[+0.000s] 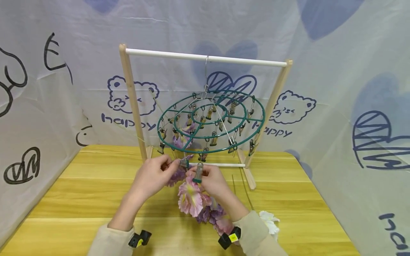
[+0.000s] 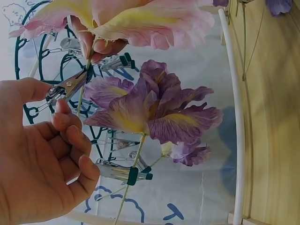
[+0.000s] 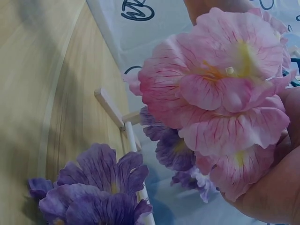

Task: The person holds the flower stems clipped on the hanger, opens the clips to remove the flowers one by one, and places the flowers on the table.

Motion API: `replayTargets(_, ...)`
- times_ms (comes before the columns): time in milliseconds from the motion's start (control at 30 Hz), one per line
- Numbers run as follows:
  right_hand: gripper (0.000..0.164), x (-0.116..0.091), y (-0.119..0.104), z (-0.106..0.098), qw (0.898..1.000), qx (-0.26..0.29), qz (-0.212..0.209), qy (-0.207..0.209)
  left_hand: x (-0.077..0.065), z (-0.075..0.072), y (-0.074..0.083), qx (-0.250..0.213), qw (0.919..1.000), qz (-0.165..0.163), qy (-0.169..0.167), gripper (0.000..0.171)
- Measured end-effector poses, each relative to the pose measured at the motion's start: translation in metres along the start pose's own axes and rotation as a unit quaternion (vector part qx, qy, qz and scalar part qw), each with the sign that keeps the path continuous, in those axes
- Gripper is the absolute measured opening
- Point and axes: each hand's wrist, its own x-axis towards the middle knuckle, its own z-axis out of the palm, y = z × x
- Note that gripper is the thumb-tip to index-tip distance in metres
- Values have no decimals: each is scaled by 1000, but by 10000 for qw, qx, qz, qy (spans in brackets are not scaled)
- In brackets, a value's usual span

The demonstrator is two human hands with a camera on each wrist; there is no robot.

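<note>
My left hand (image 1: 153, 177) pinches a metal clip with green tips (image 2: 68, 88) between thumb and curled forefinger. The clip's tips meet the green stem just below a pink artificial iris (image 3: 215, 89). With its fingertips my right hand (image 1: 209, 181) pinches that stem close under the petals. Another clip (image 1: 198, 173) overlaps the right fingers in the head view. Beside the left hand, a purple iris (image 2: 154, 108) hangs by its stem from a closed clip (image 2: 124, 173). Above both hands is the round green clip hanger (image 1: 237, 117).
The hanger hooks over a white rod (image 1: 205, 57) on a wooden stand (image 1: 131, 99). Purple flowers (image 1: 209, 213), a pink one (image 1: 224, 225) and a white flower (image 1: 269, 222) lie on the wooden table (image 1: 80, 199) around my right forearm. Several clips dangle from the rings.
</note>
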Motion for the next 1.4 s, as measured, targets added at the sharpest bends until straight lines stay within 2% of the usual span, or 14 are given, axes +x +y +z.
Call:
replayTargets(200, 20, 0, 2, -2, 10000, 35, -44, 10, 1, 3, 1, -153, 9999, 66, 8, 35)
replayTargets(467, 22, -2, 1, -2, 9999, 68, -70, 49, 2, 7, 1, -279, 9991, 228, 221, 35)
replayTargets(633, 23, -1, 2, -2, 9998, 179, 78, 84, 2, 7, 2, -331, 9987, 245, 294, 36)
replayTargets(1400, 22, -2, 0, -4, 9999, 39, -96, -78, 1, 9, 2, -234, 9963, 558, 618, 37)
